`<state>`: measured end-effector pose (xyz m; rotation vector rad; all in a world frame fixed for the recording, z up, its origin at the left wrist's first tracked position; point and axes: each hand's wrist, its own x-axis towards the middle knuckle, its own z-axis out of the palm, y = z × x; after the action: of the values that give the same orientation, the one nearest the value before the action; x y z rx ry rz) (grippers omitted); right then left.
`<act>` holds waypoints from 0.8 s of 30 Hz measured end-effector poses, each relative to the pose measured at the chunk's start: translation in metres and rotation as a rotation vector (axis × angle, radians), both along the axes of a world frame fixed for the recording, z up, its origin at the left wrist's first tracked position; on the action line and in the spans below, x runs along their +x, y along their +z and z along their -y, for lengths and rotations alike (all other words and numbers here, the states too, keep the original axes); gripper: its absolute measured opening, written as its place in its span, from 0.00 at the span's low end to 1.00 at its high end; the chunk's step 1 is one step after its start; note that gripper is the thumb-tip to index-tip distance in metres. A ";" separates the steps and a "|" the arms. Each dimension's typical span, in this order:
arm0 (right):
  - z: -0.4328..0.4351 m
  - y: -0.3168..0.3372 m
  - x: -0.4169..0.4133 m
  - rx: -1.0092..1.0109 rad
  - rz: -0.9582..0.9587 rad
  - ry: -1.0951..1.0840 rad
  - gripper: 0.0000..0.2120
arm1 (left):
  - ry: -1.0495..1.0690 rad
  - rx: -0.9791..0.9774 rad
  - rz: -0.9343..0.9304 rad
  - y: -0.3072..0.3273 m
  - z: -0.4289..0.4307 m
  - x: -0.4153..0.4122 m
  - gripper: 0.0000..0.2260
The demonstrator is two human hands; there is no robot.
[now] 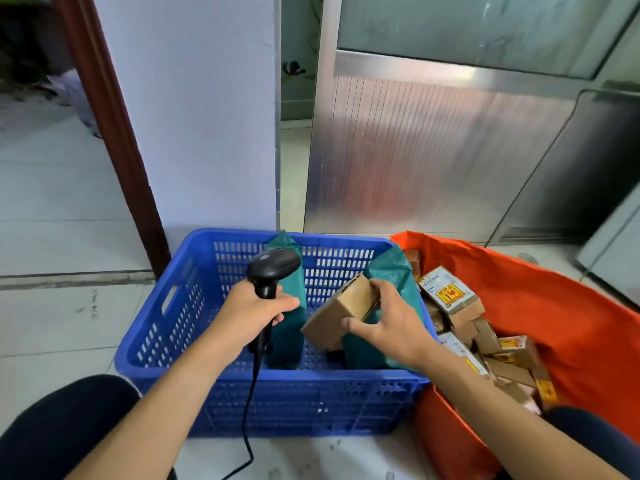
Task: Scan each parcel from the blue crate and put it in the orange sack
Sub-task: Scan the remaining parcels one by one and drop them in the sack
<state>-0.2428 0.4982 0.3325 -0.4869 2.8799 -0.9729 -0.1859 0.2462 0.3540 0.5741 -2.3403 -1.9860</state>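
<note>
R hand (388, 327) holds a small cardboard box (341, 311) over the blue crate (166, 341), fingers wrapped round it, tilted toward the barcode scanner (272, 271) gripped in L hand (252, 311), prob. to show its label, which isn't visible. Two teal mailers (391, 271) wait in crate; orange sack (554, 306) sits right beside.

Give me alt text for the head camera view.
A person's right hand holds a small cardboard box over a blue crate while the left hand grips a black scanner. Two green parcels stand in it; an orange sack of boxes sits alongside.
</note>
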 end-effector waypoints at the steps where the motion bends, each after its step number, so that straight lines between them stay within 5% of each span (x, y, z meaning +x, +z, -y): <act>1: 0.000 0.001 0.005 -0.039 0.001 -0.027 0.44 | -0.007 -0.011 -0.020 0.000 -0.006 0.004 0.08; 11: 0.002 0.005 0.018 -0.312 0.099 -0.163 0.39 | -0.074 -0.290 -0.162 -0.006 -0.038 0.016 0.28; 16: 0.001 -0.004 0.011 -0.427 0.203 -0.211 0.48 | -0.087 -0.400 -0.212 -0.010 -0.055 0.020 0.30; 24: -0.010 0.002 0.000 -0.622 0.322 -0.282 0.32 | -0.076 -0.555 -0.318 -0.017 -0.067 0.015 0.28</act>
<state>-0.2430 0.5085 0.3349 0.0654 2.3563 -1.8095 -0.1704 0.3128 0.3367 0.1272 -2.5524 -1.2281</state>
